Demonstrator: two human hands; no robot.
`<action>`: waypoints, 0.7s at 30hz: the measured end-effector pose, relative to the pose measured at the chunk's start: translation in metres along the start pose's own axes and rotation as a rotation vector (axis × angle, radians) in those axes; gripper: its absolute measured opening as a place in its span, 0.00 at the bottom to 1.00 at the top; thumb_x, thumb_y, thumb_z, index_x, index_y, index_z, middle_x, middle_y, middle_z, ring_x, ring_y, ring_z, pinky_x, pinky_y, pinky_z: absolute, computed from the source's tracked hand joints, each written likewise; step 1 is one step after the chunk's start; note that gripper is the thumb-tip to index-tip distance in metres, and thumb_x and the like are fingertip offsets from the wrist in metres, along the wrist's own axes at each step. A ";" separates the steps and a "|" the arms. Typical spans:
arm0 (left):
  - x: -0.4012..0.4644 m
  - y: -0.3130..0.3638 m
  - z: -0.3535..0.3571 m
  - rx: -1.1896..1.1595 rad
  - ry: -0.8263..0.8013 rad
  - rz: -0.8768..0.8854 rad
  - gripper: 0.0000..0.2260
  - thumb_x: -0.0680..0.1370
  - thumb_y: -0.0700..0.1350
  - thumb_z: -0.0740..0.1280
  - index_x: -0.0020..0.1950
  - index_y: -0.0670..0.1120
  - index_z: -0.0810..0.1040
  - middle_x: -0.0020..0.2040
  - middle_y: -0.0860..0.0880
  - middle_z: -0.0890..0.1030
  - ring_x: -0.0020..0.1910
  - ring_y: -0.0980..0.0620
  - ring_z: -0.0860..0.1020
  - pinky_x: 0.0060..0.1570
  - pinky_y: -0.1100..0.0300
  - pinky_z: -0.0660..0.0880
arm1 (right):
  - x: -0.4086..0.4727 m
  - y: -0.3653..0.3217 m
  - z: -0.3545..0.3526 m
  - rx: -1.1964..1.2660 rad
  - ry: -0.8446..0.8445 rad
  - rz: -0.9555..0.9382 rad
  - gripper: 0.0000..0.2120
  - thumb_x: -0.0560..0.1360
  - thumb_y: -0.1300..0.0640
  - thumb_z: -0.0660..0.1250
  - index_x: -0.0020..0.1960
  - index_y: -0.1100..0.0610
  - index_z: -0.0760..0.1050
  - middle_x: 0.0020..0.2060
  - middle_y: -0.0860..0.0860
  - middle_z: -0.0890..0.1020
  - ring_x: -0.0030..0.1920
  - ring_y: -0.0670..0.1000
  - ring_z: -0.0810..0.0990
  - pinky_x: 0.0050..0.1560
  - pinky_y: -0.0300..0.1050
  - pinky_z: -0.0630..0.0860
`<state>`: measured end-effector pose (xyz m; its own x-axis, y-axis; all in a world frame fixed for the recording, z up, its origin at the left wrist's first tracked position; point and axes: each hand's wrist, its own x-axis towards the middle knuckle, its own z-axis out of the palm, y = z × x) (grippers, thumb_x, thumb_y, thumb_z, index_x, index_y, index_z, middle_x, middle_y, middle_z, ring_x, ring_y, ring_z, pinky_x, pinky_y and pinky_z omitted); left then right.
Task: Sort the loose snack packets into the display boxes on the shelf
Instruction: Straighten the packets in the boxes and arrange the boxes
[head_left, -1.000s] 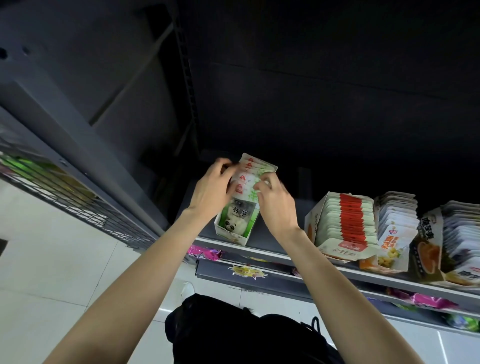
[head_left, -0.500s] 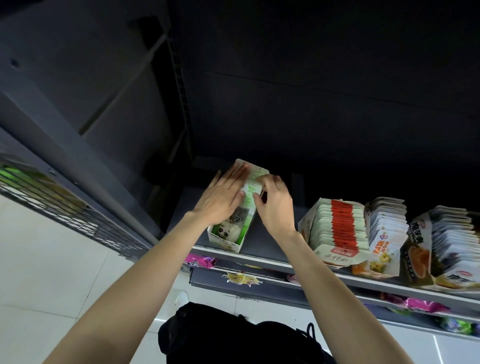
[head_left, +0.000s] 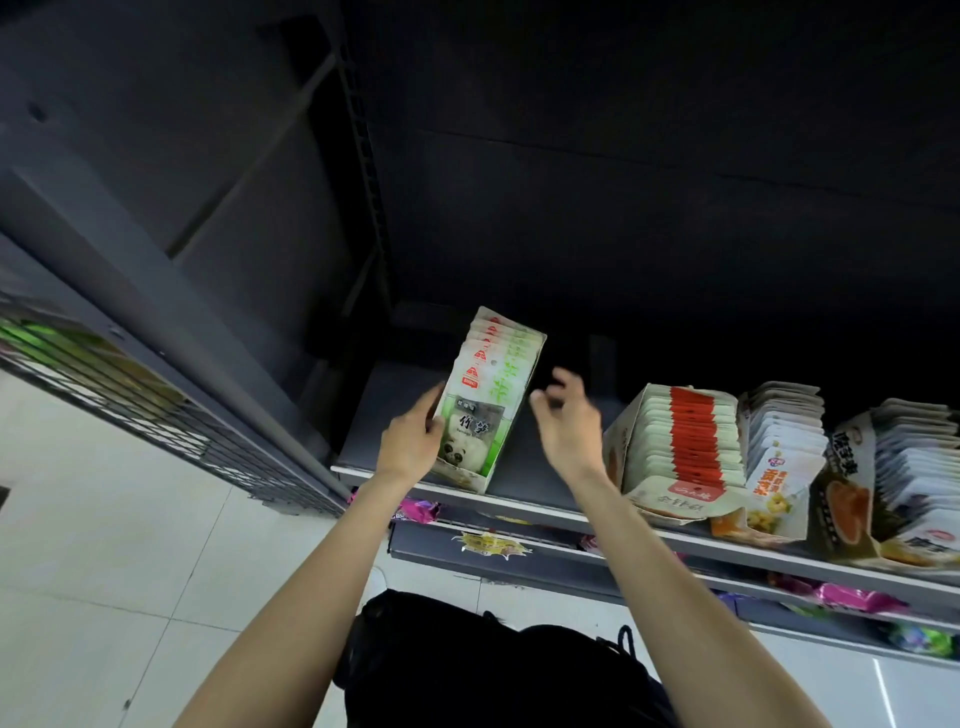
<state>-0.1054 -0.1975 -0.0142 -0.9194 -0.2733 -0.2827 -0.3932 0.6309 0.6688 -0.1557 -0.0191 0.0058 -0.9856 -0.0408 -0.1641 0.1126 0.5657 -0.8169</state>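
A green-and-white display box with a panda on its front (head_left: 475, 441) stands on the grey shelf (head_left: 545, 506), filled with a row of green-and-white snack packets (head_left: 496, 353). My left hand (head_left: 413, 441) grips the box's left side near the front. My right hand (head_left: 569, 421) hovers just right of the box with its fingers loosely curled and apart, holding nothing. Further right on the same shelf stand a box of red-and-white packets (head_left: 685, 447), a box of white packets (head_left: 784, 447) and a dark box of packets (head_left: 893, 478).
A dark upper shelf overhangs the row closely. Lower shelves hold pink packets (head_left: 852, 597) and a yellow packet (head_left: 483, 543). A black bag (head_left: 467, 670) sits below between my arms. A wire rack (head_left: 130, 395) runs along the left, above white floor tiles.
Both hands pressed the packets down into the panda box; now my right hand has lifted off to the right and my left hand has slid to the box's left side.
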 end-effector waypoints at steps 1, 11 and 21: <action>0.000 0.003 0.002 0.050 0.025 0.033 0.22 0.81 0.40 0.56 0.74 0.53 0.62 0.55 0.44 0.81 0.45 0.44 0.80 0.53 0.49 0.75 | -0.009 0.003 0.004 0.021 -0.096 0.049 0.25 0.79 0.54 0.62 0.74 0.57 0.60 0.65 0.55 0.75 0.61 0.55 0.76 0.60 0.46 0.70; -0.017 0.050 0.033 -0.029 -0.013 0.132 0.25 0.78 0.34 0.58 0.74 0.50 0.61 0.69 0.48 0.72 0.64 0.47 0.73 0.61 0.47 0.70 | -0.013 0.019 -0.006 -0.176 -0.071 0.023 0.38 0.76 0.66 0.62 0.77 0.47 0.47 0.53 0.53 0.82 0.40 0.52 0.80 0.39 0.45 0.77; -0.022 0.085 0.056 -0.125 -0.039 0.065 0.32 0.79 0.45 0.62 0.78 0.51 0.49 0.76 0.49 0.60 0.72 0.48 0.63 0.66 0.51 0.65 | -0.026 0.039 -0.026 -0.085 0.006 0.070 0.38 0.77 0.62 0.62 0.78 0.48 0.42 0.51 0.56 0.81 0.33 0.51 0.78 0.33 0.47 0.76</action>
<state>-0.1184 -0.0971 0.0106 -0.9433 -0.2051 -0.2610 -0.3316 0.5500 0.7665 -0.1291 0.0254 -0.0071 -0.9764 0.0059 -0.2158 0.1704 0.6349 -0.7536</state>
